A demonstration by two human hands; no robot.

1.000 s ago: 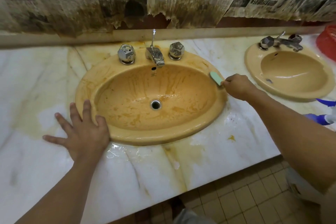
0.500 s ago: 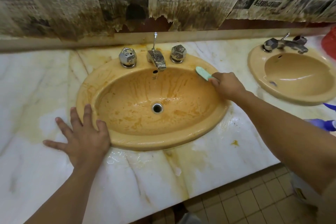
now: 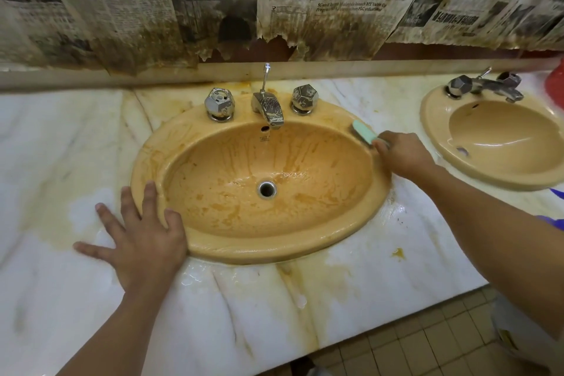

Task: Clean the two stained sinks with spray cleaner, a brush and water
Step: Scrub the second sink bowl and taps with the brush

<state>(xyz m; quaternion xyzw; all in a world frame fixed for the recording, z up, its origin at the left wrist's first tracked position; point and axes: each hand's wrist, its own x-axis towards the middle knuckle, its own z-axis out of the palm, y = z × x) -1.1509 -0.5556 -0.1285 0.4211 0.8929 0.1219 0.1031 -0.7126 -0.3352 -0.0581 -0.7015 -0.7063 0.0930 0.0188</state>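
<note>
Left first: my left grip (image 3: pixel 143 241) lies flat near the desk's (image 3: pixel 55 137) front edge, fingers spread, fingertips up on the stained sink's (image 3: pixel 259 252) rim. That basin holds orange streaks and a wet film round its drain (image 3: pixel 267 189). On its rim toward the desk's back edge, my right grip (image 3: pixel 403 154) is curled round the green brush (image 3: pixel 364 131), bristles down. Far right, the second sink (image 3: pixel 435 122) holds pale wet streaks.

Stained sink (image 3: pixel 305 159) basin is unobstructed from above; its back edge is blocked by the spout (image 3: pixel 268 108), left knob (image 3: pixel 219 104) and right knob (image 3: pixel 304 98). Front-left rim is covered by the left hand (image 3: pixel 143 241), back-right rim by the right hand (image 3: pixel 403 156) and brush (image 3: pixel 364 131).
</note>
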